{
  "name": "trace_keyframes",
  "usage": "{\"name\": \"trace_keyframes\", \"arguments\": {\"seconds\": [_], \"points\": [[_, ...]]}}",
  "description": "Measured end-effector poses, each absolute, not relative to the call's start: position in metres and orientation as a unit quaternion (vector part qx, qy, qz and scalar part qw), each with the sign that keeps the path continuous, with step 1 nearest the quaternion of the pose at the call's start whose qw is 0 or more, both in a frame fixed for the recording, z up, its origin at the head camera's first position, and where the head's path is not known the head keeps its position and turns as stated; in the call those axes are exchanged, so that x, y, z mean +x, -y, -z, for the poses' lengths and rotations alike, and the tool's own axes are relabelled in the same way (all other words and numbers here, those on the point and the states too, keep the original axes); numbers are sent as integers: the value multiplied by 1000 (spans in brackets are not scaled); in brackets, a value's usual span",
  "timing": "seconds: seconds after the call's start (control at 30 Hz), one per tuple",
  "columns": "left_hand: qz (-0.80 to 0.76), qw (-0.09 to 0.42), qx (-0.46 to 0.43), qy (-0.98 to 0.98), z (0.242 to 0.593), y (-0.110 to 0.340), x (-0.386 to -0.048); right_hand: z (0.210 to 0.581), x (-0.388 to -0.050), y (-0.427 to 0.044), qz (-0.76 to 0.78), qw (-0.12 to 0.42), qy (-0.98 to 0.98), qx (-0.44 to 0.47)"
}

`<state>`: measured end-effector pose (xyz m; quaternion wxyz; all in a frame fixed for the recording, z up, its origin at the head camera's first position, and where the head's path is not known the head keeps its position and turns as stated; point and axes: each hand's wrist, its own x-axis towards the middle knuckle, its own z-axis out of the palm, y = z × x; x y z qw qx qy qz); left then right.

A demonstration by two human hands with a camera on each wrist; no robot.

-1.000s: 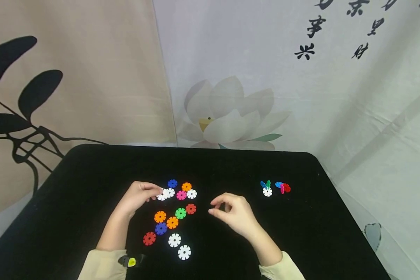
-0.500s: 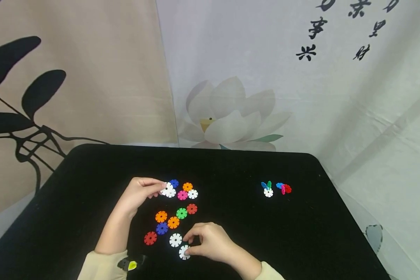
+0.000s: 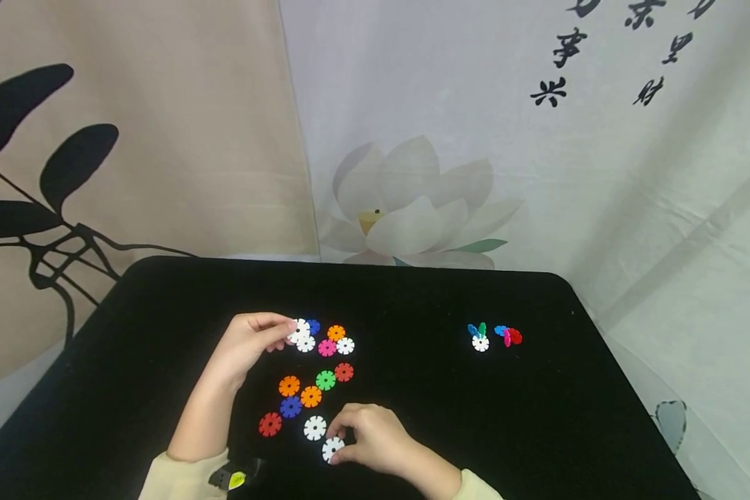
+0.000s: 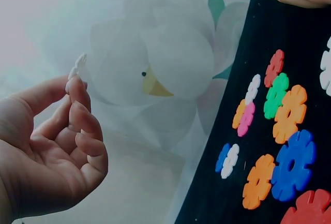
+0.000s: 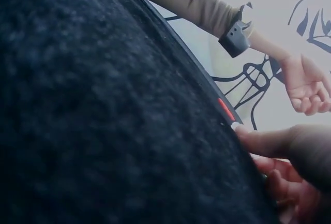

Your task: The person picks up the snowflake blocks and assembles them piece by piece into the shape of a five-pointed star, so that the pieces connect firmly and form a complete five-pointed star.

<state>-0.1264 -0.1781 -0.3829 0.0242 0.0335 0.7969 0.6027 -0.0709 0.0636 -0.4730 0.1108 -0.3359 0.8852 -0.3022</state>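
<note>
My left hand [image 3: 244, 347] pinches a white notched disc [image 3: 299, 330] between thumb and fingers, raised above the table; the left wrist view shows that white disc [image 4: 77, 66] edge-on at the fingertips. Below it in the head view another white disc [image 3: 305, 344] lies beside a blue one [image 3: 314, 326]. Near the front, my right hand [image 3: 375, 439] has thumb and finger on opposite edges of a white disc [image 3: 333, 450] on the table. One more white disc [image 3: 314, 428] lies just behind it. In the right wrist view my fingers hide most of the disc.
Orange [image 3: 336, 335], pink [image 3: 327, 348] and white discs cluster at the back. Green [image 3: 326, 380], red [image 3: 270, 424], orange and blue discs lie around the middle. Two joined groups, one with a white disc [image 3: 480, 343] and one with a red disc [image 3: 515, 336], stand on the right.
My right hand has come down and left to the front white disc and now pinches it. My left hand has lifted its white disc slightly away from the other white disc.
</note>
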Motion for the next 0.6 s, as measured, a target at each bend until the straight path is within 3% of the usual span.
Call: {"name": "trace_keyframes", "arguments": {"seconds": [0.27,0.6], "points": [[-615,38,39,-787,379,172,-124,460,-78,-75,401,144,-857,-291],[-631,55,53,-772,379,158,-122,433,-92,-101,491,58,-828,-264]]}}
